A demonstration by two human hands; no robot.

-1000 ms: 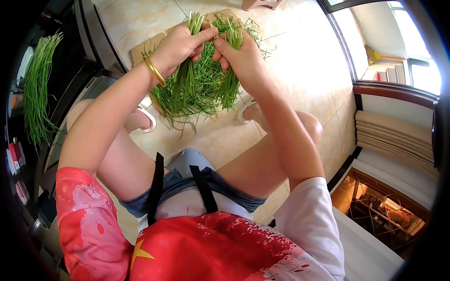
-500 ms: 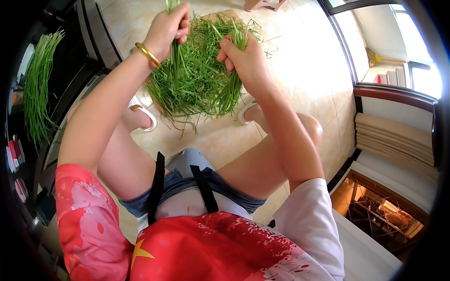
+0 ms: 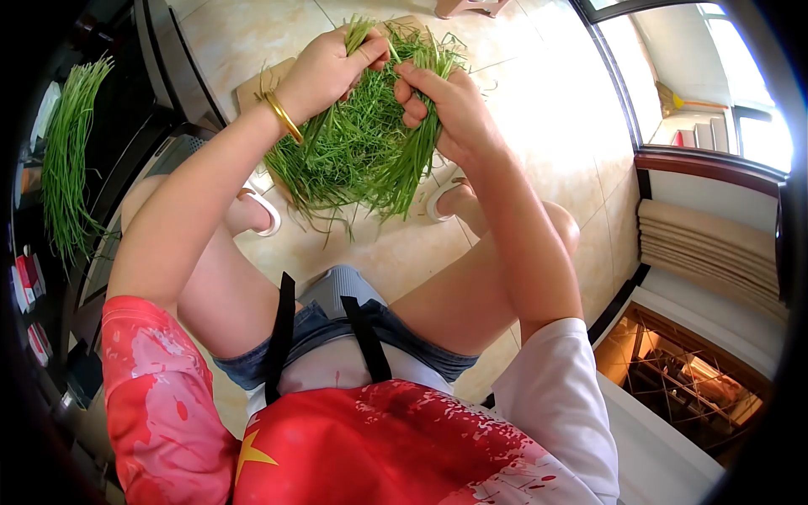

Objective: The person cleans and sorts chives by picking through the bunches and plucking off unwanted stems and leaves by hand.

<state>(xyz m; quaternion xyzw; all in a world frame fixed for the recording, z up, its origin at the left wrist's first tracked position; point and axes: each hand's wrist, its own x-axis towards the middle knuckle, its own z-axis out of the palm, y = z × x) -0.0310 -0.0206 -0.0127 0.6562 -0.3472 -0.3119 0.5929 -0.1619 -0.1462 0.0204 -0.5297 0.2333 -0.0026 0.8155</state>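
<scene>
My left hand (image 3: 330,69), with a gold bangle at the wrist, is closed around a bunch of chives (image 3: 359,34) whose pale ends stick up above the fist. Close beside it, my right hand (image 3: 446,99) grips another bunch of chives (image 3: 412,168), its long green leaves hanging down toward the floor. The fingertips of both hands nearly meet around a few stalks; whether they touch is unclear. Beneath them spreads a loose, tangled pile of chives (image 3: 358,147) on a brown sheet (image 3: 251,91) that looks like cardboard.
Another long bunch of chives (image 3: 71,151) lies on the dark cabinet (image 3: 126,126) at left. My feet in white shoes (image 3: 268,215) flank the pile on the tiled floor (image 3: 572,160). A pink stool (image 3: 471,7) stands at the top edge. Glass doors (image 3: 619,76) are at right.
My left hand has moved right and slightly down, from apart to beside my right hand, still holding its bunch. My right hand has barely moved.
</scene>
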